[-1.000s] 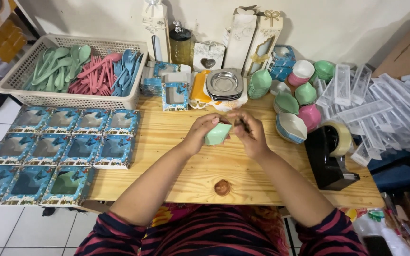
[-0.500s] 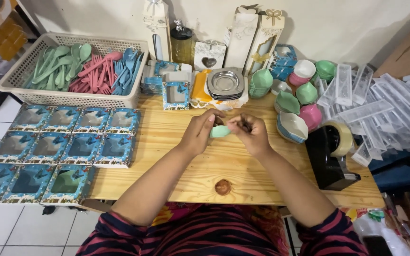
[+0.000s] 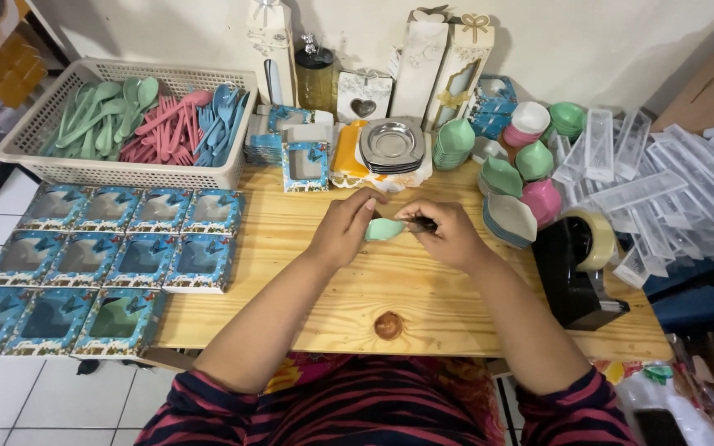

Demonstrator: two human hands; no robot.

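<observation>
I see left hand (image 3: 342, 234) and right hand (image 3: 448, 234) pinching small green dish (image 3: 384, 229) between them, mid-frame above wooden table (image 3: 357, 297). Right fingers also hold dark item, unclear. Risk, my guess: grip slips, dish drops on table; elbow nudges tape dispenser (image 3: 576, 268) at right.

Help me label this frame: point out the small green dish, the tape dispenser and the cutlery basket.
small green dish (image 3: 383, 230), head view, its green side.
tape dispenser (image 3: 572, 277), head view, its black body.
cutlery basket (image 3: 117, 172), head view, front wall.
</observation>
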